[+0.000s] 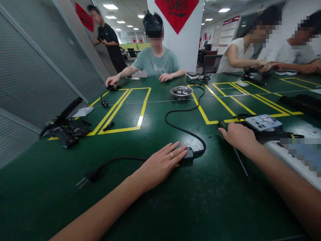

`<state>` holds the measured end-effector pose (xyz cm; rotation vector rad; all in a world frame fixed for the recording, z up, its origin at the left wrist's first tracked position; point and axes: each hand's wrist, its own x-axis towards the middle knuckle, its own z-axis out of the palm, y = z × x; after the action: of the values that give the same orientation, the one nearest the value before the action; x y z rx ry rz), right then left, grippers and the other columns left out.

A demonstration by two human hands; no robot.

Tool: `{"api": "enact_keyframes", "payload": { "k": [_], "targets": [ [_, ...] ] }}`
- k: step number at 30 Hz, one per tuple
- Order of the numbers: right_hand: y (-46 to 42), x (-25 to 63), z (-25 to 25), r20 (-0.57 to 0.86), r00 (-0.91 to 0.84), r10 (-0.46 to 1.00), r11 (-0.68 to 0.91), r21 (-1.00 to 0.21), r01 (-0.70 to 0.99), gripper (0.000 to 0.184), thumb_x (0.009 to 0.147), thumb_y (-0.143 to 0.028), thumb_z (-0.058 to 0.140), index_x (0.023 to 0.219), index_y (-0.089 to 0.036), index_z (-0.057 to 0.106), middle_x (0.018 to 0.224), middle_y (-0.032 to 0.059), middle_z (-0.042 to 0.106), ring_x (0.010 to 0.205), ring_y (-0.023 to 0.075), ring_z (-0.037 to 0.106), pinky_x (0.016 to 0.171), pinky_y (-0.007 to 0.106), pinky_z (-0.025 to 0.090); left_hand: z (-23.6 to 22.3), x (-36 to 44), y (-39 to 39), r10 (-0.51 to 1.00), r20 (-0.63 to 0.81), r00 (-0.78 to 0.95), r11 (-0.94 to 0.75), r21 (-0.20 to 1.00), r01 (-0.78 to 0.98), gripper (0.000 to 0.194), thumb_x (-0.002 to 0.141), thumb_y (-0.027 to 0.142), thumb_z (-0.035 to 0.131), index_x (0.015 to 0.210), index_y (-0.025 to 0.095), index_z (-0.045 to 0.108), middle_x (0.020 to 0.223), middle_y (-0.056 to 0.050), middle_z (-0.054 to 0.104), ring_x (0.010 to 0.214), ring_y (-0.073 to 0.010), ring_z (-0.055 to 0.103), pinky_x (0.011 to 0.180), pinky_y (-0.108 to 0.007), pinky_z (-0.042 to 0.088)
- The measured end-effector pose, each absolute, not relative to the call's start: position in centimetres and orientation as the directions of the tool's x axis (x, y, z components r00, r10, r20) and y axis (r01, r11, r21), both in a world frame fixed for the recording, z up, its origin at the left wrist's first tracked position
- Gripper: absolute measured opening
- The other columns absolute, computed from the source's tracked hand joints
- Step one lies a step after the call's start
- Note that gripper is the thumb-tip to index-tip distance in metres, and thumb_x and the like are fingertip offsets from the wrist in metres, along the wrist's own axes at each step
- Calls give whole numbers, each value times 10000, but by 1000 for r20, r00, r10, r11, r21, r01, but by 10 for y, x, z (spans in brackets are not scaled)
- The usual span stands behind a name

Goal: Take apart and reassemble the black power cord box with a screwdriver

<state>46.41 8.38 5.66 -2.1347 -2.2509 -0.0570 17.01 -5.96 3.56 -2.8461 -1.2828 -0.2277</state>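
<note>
Left hand flat on a cord's inline box, right hand around a screwdriver

On a dark green table [185,207], the inline box [189,154] of a black power cord [204,146] lies under the fingertips of the left hand [159,164]. Those fingers are straight, slightly spread and released, laid over the box rather than wrapped around it, probably so that it cannot slide or roll. The right hand [240,135], to the right of the box and a little beyond it, has its fingers curled around the handle of a screwdriver [240,161]. The shaft points back toward the wearer, perhaps so the tool can rest low against the tabletop.

Left of the box, the cord ends in a plug [90,176], its prongs pointing away from the box. Beyond the box, the cord bends in loose curves, which seems to leave it slack. A metal bowl [181,97] stands farther beyond, its raised rim likely keeping small pieces together.

Counted: 2 bare hands of the wearer, 1 ring, 1 inline box, 1 plug with 2 prongs, 1 screwdriver, 1 bowl and 4 other people. The pieces in the bowl are too small to count.
</note>
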Motion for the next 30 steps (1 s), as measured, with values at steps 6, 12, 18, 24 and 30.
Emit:
{"api": "enact_keyframes", "payload": {
  "k": [6,12,18,24,30],
  "targets": [
    [90,464,37,46,-11,999,17,-143,990,371,879,-383,507,993,-43,602,955,263,656,927,389,658,766,491,489,34,170,-59,759,116,641,-650,62,758,594,972,123,395,1522,210,189,1584,-44,253,1458,-219,248,1185,-452,304],
    [92,468,48,51,-83,995,98,-549,830,398,970,-469,296,871,-166,536,622,32,567,506,153,562,476,276,443,34,167,-58,745,167,646,-663,79,744,573,964,169,445,1502,183,247,1561,-76,309,1447,-234,275,1169,-477,332],
    [81,471,78,285,51,957,288,-953,-91,323,796,-477,667,824,-262,426,488,-112,363,329,75,264,286,216,183,35,166,-59,710,241,661,-691,59,720,478,969,249,474,1431,162,386,1512,-104,395,1400,-264,358,1132,-503,379],
    [77,471,78,415,281,865,464,-875,-139,274,746,-263,741,880,-265,502,520,-99,485,366,93,435,295,218,339,33,170,-61,684,293,668,-712,65,700,418,959,244,498,1367,162,465,1438,-101,485,1335,-251,434,1105,-467,416],
    [63,455,66,573,318,755,605,-796,-2,416,779,-259,723,1121,-226,488,635,-62,635,505,163,633,442,306,565,34,168,-60,713,246,656,-692,100,715,453,967,253,492,1409,185,421,1467,-80,453,1331,-237,426,1082,-446,436]
  ]
}}
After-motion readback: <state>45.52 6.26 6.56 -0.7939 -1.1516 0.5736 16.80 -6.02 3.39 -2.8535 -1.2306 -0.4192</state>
